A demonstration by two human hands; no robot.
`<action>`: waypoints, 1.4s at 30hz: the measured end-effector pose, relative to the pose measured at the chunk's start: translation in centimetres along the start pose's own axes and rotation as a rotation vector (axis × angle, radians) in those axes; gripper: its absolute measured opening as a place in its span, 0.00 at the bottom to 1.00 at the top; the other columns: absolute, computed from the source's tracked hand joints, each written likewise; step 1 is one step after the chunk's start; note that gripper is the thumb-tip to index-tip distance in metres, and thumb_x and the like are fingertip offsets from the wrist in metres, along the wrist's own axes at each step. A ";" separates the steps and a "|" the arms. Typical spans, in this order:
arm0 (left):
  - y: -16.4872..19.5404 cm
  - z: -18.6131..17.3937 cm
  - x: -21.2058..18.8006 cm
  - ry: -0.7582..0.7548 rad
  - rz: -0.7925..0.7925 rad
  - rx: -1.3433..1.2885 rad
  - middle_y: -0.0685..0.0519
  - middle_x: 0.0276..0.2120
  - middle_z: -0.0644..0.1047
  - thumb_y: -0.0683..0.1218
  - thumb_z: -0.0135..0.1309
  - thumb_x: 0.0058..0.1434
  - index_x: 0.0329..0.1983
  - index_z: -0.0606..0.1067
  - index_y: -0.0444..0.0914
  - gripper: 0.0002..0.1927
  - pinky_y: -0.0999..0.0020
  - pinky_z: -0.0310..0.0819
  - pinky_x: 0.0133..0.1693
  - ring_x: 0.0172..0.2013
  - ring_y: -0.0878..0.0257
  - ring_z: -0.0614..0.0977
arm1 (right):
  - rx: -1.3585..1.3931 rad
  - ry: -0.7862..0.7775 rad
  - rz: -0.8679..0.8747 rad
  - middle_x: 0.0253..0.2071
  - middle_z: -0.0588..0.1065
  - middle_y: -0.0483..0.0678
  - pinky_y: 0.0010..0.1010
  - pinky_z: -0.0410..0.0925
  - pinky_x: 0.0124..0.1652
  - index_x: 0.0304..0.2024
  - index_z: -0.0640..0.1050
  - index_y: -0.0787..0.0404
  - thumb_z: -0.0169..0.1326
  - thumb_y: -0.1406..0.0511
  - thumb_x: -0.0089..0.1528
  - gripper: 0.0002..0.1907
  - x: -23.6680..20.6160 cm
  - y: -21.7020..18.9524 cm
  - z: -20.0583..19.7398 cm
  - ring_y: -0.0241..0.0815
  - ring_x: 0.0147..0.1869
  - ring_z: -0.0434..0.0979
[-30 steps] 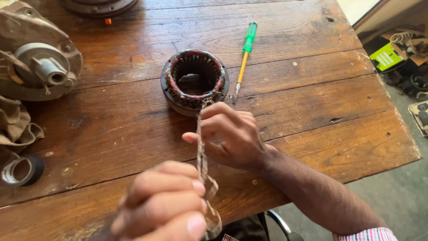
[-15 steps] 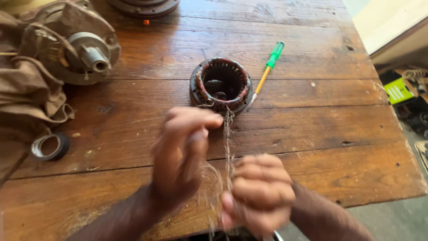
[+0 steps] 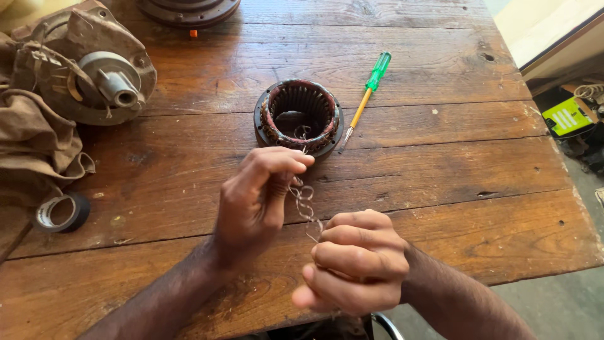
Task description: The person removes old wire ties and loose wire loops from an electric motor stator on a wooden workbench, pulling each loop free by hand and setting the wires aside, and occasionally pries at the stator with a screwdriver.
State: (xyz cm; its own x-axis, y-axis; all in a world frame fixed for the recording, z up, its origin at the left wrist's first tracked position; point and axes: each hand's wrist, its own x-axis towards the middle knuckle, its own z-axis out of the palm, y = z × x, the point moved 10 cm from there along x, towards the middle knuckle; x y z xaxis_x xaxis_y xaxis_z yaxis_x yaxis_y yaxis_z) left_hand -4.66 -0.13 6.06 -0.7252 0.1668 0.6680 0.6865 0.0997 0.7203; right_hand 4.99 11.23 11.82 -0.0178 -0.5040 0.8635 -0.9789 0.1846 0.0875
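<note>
A round motor stator [image 3: 299, 117] with copper windings lies on the wooden table [image 3: 440, 157]. A kinked strand of thin wire [image 3: 304, 201] runs from the stator toward me. My left hand [image 3: 255, 201] pinches the wire near the stator's front edge. My right hand [image 3: 358, 261] is closed in a fist around the wire's near end, close to the table's front edge. The wire hangs loose and curly between the two hands.
A screwdriver [image 3: 368, 94] with a green handle and yellow shaft lies right of the stator. A metal motor housing [image 3: 94, 69] and brown cloth [image 3: 31, 138] sit at the left, with a tape roll [image 3: 61, 213] below them. Another round metal part [image 3: 189, 9] sits at the far edge.
My left hand has come in and taken the wire near the stator. My right hand slid down to the near end. The wire went from taut to slack and curly.
</note>
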 end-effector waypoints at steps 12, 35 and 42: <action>1.2 -1.3 -1.3 0.137 -0.012 -0.169 0.50 0.41 0.77 0.35 0.48 0.77 0.51 0.70 0.35 0.04 0.75 0.77 0.41 0.39 0.67 0.79 | 0.177 -0.006 -0.091 0.34 0.78 0.52 0.31 0.78 0.36 0.46 0.72 0.63 0.57 0.59 0.72 0.13 -0.5 -0.7 0.1 0.41 0.33 0.81; 1.2 -2.6 -1.2 0.235 -0.050 -0.291 0.55 0.32 0.71 0.39 0.41 0.81 0.57 0.66 0.34 0.06 0.79 0.69 0.32 0.30 0.73 0.70 | -0.062 -0.528 0.540 0.57 0.73 0.52 0.52 0.54 0.71 0.65 0.72 0.62 0.66 0.41 0.47 0.51 -4.2 10.1 5.6 0.51 0.67 0.68; 1.7 -1.2 -2.4 0.075 -0.218 -0.215 0.54 0.34 0.71 0.33 0.43 0.77 0.48 0.68 0.36 0.06 0.76 0.68 0.36 0.33 0.69 0.71 | -0.179 -0.556 0.465 0.52 0.75 0.45 0.48 0.54 0.71 0.58 0.76 0.51 0.63 0.39 0.46 0.43 -5.0 10.5 6.0 0.49 0.65 0.69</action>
State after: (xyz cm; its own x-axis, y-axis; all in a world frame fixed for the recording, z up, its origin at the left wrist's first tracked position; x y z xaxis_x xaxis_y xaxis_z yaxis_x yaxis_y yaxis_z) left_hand -1.82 -1.58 5.90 -0.8616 0.0903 0.4995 0.4930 -0.0858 0.8658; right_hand -6.43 10.57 5.46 -0.5686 -0.6844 0.4565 -0.7981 0.5935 -0.1042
